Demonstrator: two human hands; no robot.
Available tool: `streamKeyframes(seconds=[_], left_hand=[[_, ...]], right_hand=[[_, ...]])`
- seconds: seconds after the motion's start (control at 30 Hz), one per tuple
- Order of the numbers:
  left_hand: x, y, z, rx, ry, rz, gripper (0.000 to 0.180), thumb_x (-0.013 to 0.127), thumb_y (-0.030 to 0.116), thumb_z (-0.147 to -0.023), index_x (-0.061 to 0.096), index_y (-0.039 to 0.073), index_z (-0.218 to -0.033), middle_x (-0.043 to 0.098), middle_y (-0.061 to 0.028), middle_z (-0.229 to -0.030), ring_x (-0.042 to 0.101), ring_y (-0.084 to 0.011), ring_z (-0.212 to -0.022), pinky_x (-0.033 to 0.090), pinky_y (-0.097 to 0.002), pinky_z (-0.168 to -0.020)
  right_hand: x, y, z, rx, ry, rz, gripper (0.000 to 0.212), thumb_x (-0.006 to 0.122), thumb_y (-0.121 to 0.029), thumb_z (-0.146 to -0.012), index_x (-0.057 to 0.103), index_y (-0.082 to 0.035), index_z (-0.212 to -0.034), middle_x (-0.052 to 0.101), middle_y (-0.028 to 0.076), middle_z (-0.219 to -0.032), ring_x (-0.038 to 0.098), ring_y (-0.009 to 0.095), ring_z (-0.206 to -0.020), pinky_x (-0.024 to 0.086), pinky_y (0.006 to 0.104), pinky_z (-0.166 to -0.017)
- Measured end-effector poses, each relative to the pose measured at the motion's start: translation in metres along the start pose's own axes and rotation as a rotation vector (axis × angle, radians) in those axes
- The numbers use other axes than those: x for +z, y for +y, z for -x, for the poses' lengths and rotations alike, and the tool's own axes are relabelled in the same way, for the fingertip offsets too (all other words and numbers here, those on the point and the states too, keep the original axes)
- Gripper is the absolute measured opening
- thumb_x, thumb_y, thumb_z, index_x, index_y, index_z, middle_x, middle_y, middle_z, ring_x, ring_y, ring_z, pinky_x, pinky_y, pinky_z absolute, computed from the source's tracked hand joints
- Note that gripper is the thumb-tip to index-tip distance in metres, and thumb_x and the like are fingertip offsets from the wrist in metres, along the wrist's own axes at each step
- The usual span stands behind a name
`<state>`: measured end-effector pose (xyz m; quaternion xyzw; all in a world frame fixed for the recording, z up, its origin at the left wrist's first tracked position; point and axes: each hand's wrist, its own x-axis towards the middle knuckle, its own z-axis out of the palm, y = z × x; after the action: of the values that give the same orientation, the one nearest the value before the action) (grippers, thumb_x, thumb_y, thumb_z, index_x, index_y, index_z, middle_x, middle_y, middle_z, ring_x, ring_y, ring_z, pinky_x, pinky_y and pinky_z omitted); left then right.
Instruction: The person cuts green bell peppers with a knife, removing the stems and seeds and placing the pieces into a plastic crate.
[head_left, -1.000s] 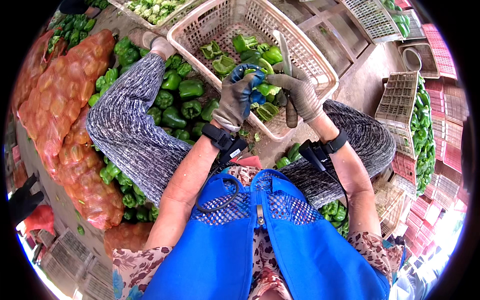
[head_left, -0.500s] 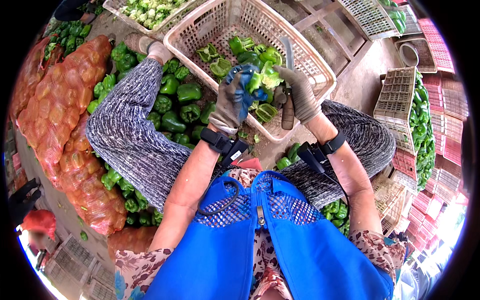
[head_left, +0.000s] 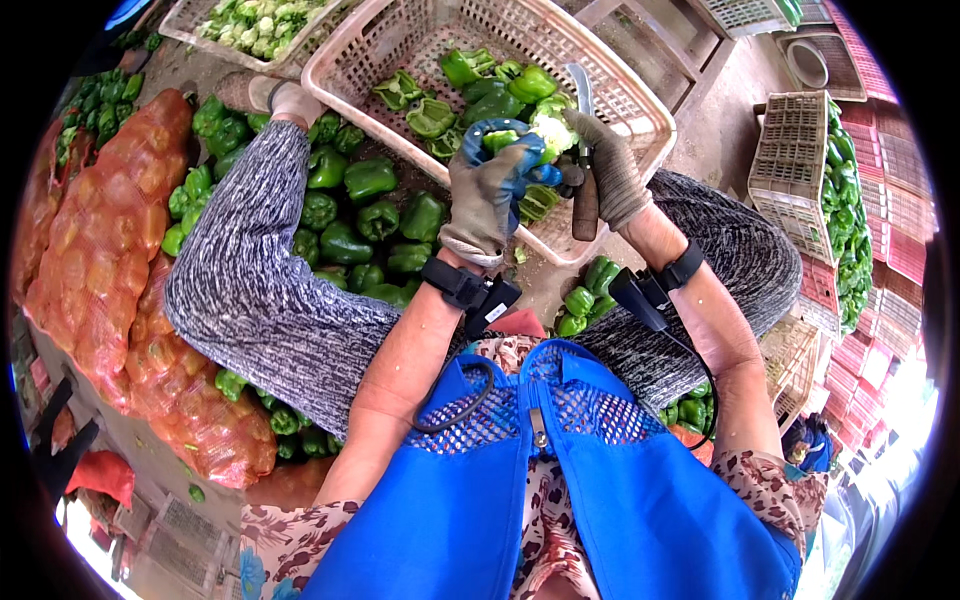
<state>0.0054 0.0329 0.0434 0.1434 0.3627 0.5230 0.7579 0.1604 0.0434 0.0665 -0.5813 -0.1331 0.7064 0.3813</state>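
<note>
My left hand (head_left: 490, 190), in a grey glove with blue-coated fingers, is closed round a green bell pepper (head_left: 501, 141). In my right hand (head_left: 612, 175), also gloved, is a knife with a curved blade (head_left: 580, 88) and a wooden handle (head_left: 585, 208). The blade points up and away from me. A pale seed core (head_left: 553, 125) shows between the two hands, by my right thumb; whether it is still joined to the pepper is hidden. Both hands are over the near side of a plastic crate (head_left: 390, 48), where cut pepper halves (head_left: 431, 117) and other pepper pieces lie.
Whole green peppers (head_left: 370, 178) are heaped on the floor between my legs. Orange mesh sacks (head_left: 105, 240) lie at the left. A tray of pale cores (head_left: 265, 28) stands at the far left, and crates with peppers (head_left: 842, 220) are stacked at the right.
Both hands have shifted slightly. My left hand has turned more over the pepper, and the pale core now shows higher, beside my right thumb. The knife stays in my right hand.
</note>
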Motion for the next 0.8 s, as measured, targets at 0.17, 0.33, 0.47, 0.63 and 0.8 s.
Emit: streamKeyframes(seconds=[0.17, 0.33, 0.47, 0.63, 0.8], left_hand=[[-0.028, 0.004, -0.018, 0.157, 0.199, -0.054, 0.022, 0.07, 0.008, -0.079, 0.06, 0.002, -0.097, 0.065, -0.0059, -0.086, 0.064, -0.0154, -0.073, 0.057, -0.0307, -0.062], [-0.052, -0.003, -0.029, 0.232, 0.198, 0.025, 0.02, 0.072, 0.004, -0.079, 0.06, 0.003, -0.095, 0.067, -0.0086, -0.087, 0.065, -0.0169, -0.071, 0.057, -0.0309, -0.059], [-0.047, 0.001, -0.018, 0.152, 0.102, -0.043, 0.021, 0.071, 0.003, -0.08, 0.059, 0.003, -0.096, 0.066, -0.0091, -0.089, 0.066, -0.0177, -0.073, 0.058, -0.0306, -0.06], [-0.016, -0.025, 0.019, -0.246, -0.234, -0.17, 0.031, 0.074, 0.004, -0.074, 0.059, 0.002, -0.101, 0.065, -0.008, -0.086, 0.065, -0.017, -0.072, 0.057, -0.0309, -0.061], [-0.017, -0.035, 0.03, -0.205, -0.405, -0.493, 0.036, 0.078, 0.009, -0.071, 0.059, 0.005, -0.102, 0.067, -0.0059, -0.089, 0.064, -0.0132, -0.076, 0.056, -0.0279, -0.065]], right_hand=[[-0.005, -0.012, -0.018, -0.026, 0.136, 0.124, 0.029, 0.055, -0.035, -0.092, 0.06, -0.007, -0.086, 0.053, 0.002, -0.057, 0.046, 0.013, -0.042, 0.034, 0.024, -0.038], [0.05, -0.041, -0.034, -0.175, 0.202, 0.341, 0.031, 0.057, -0.036, -0.091, 0.06, -0.006, -0.083, 0.055, 0.003, -0.059, 0.048, 0.013, -0.043, 0.038, 0.0248, -0.039], [0.136, -0.096, -0.051, -0.42, -0.102, 0.229, 0.039, 0.049, -0.042, -0.096, 0.059, -0.006, -0.086, 0.057, 0.004, -0.065, 0.052, 0.011, -0.048, 0.039, 0.0251, -0.044], [0.129, -0.175, -0.023, -0.348, -0.381, -0.181, 0.03, 0.055, -0.034, -0.09, 0.057, -0.004, -0.091, 0.055, 0.003, -0.063, 0.045, 0.01, -0.044, 0.04, 0.0264, -0.043], [0.008, -0.16, 0.015, -0.126, -0.344, -0.4, 0.039, 0.054, -0.038, -0.09, 0.052, 0.001, -0.091, 0.055, 0.006, -0.065, 0.05, 0.015, -0.053, 0.046, 0.0301, -0.048]])
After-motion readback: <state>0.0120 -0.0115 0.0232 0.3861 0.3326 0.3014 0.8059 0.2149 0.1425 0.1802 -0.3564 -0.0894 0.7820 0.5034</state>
